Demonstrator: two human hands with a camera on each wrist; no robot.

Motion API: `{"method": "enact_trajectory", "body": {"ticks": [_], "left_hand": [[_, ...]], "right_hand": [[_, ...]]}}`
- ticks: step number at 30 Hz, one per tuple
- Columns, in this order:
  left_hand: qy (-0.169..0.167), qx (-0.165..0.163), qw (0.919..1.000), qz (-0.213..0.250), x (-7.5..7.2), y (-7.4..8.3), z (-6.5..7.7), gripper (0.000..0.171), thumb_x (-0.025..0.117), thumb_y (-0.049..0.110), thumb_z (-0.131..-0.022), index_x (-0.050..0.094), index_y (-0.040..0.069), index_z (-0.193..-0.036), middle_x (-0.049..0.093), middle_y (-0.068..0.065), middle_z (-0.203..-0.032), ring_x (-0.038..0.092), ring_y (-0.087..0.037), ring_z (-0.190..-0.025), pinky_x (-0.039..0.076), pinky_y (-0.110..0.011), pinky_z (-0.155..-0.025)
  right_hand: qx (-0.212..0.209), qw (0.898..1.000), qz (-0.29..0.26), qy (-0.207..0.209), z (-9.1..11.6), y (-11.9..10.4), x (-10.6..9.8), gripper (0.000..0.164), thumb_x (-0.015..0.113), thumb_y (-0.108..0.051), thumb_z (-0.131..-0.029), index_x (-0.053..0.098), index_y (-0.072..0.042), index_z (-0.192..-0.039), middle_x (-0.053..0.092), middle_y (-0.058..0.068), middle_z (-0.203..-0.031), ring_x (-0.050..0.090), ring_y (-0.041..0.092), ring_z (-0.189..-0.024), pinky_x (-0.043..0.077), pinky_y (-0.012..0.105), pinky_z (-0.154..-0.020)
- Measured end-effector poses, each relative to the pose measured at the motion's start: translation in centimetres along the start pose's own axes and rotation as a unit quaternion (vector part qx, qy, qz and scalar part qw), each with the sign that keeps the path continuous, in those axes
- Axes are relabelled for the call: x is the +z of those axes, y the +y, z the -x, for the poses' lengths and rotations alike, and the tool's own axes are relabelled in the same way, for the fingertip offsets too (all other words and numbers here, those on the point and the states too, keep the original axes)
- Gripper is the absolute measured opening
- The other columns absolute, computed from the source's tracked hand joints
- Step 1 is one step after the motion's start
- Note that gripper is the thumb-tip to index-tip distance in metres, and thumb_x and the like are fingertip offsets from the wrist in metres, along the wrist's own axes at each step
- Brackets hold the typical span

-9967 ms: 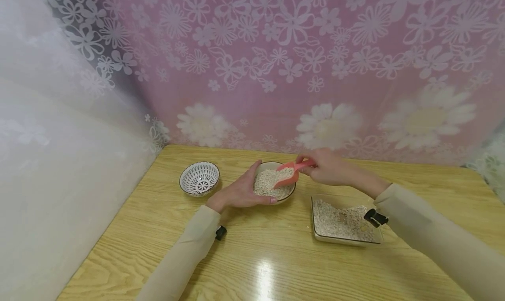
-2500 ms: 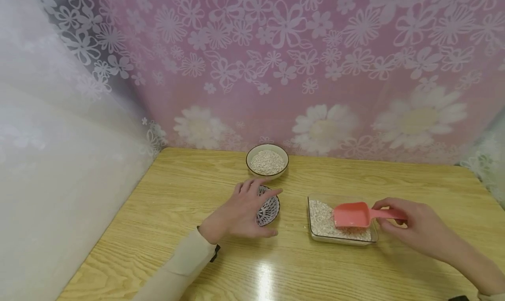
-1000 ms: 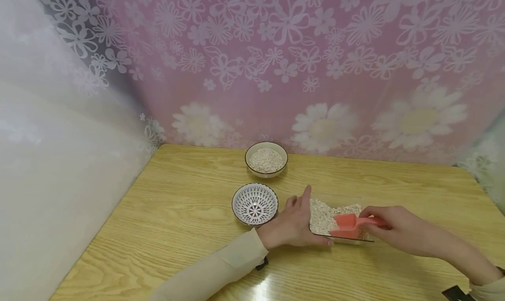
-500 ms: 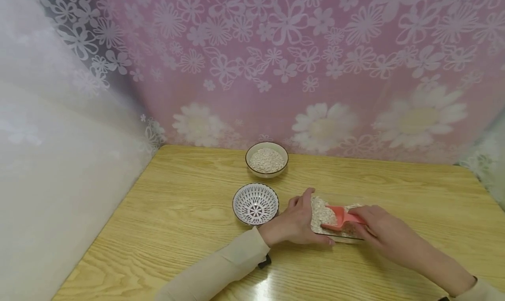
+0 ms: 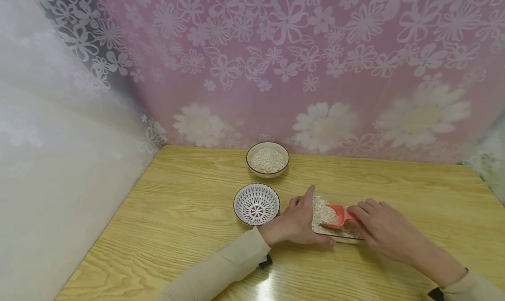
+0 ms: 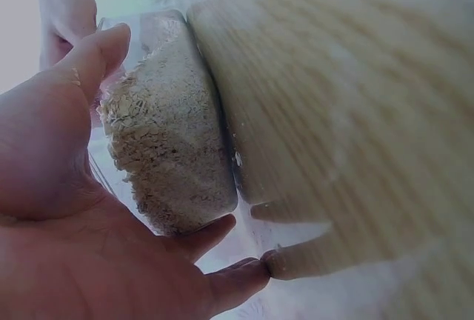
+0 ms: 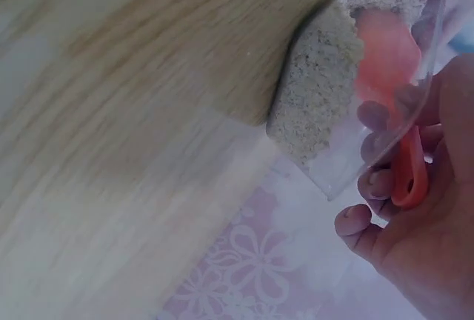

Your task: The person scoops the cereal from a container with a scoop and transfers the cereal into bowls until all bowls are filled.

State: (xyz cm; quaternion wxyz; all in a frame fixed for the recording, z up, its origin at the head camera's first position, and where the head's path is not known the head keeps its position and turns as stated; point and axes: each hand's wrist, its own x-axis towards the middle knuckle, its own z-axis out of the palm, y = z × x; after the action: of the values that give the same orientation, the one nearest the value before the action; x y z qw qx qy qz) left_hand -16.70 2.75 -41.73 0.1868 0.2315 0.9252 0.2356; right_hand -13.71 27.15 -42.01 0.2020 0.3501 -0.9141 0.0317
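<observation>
My left hand point(image 5: 296, 222) grips the left end of a clear rectangular container point(image 5: 344, 239), thumb at the front and fingers around the far side. Rolled oats point(image 5: 320, 217) fill much of it, piled toward the left end. My right hand point(image 5: 388, 233) holds a red scoop point(image 5: 335, 216) by its handle, the blade pushed into the oats and facing left. Through the clear wall point(image 7: 337, 179) in the right wrist view, the scoop shows among the oats. The left wrist view has the thumb on the container's near side and the oats point(image 6: 170, 127) heaped behind the wall.
Just left of the container stands a bowl point(image 5: 256, 204) with a black-and-white patterned inside and nothing in it. Behind that, a dark-rimmed bowl point(image 5: 267, 175) holds oats near the table's back edge. A pink floral curtain point(image 5: 252, 73) hangs behind the wooden table point(image 5: 177, 231).
The oat bowl moved back and the patterned bowl moved right into its place. My left hand left the patterned bowl for the container. My right hand pushed the scoop leftward into the oats.
</observation>
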Motion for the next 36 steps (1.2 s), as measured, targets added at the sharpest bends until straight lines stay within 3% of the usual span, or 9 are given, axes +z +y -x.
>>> {"method": "enact_trajectory", "body": {"ticks": [5,9,18,26,36], "left_hand": [[0.003,-0.003,1.0000,-0.001,0.0,0.0,0.0,0.134,0.082,0.068,-0.074,-0.007,0.024,-0.165,0.030,-0.003,-0.166,0.029,-0.024,-0.153,0.043,-0.044,-0.115],[0.007,0.001,0.9999,-0.009,0.1,0.0,-0.1,0.133,0.081,0.068,-0.074,-0.006,0.024,-0.165,0.033,-0.004,-0.164,0.031,-0.025,-0.152,0.044,-0.043,-0.114],[0.005,0.002,0.9992,-0.039,0.1,0.0,-0.2,0.132,0.077,0.072,-0.076,-0.006,0.022,-0.165,0.036,-0.003,-0.163,0.032,-0.027,-0.153,0.043,-0.041,-0.116],[0.003,-0.005,0.9993,-0.038,-0.1,0.1,0.1,0.132,0.078,0.072,-0.075,-0.005,0.023,-0.165,0.036,-0.001,-0.163,0.032,-0.025,-0.153,0.043,-0.041,-0.115],[-0.001,0.007,0.9989,-0.046,-0.2,0.1,0.2,0.131,0.077,0.071,-0.077,-0.005,0.019,-0.165,0.039,-0.004,-0.161,0.034,-0.028,-0.152,0.043,-0.038,-0.116]], "right_hand": [[-0.004,1.000,-0.020,0.013,0.0,0.0,0.4,0.010,0.070,-0.023,-0.096,0.067,-0.016,-0.103,0.065,-0.011,-0.093,0.051,0.008,-0.080,0.049,0.035,-0.071],[0.000,0.999,-0.037,0.032,0.4,0.1,0.5,0.011,0.069,-0.022,-0.097,0.068,-0.015,-0.105,0.068,-0.008,-0.097,0.055,0.011,-0.083,0.050,0.036,-0.074],[0.057,0.994,-0.082,0.044,1.6,0.3,-0.4,0.023,0.075,-0.008,-0.089,0.067,-0.017,-0.109,0.065,-0.012,-0.097,0.047,0.001,-0.084,0.042,0.022,-0.068],[0.099,0.984,-0.138,0.046,2.6,0.8,-1.0,0.020,0.066,-0.003,-0.097,0.064,-0.019,-0.110,0.052,-0.019,-0.089,0.038,-0.004,-0.082,0.030,0.013,-0.065],[0.136,0.970,-0.194,0.061,4.0,1.2,-1.3,0.025,0.059,0.004,-0.099,0.060,-0.009,-0.121,0.047,-0.009,-0.091,0.037,-0.004,-0.083,0.028,0.015,-0.066]]}}
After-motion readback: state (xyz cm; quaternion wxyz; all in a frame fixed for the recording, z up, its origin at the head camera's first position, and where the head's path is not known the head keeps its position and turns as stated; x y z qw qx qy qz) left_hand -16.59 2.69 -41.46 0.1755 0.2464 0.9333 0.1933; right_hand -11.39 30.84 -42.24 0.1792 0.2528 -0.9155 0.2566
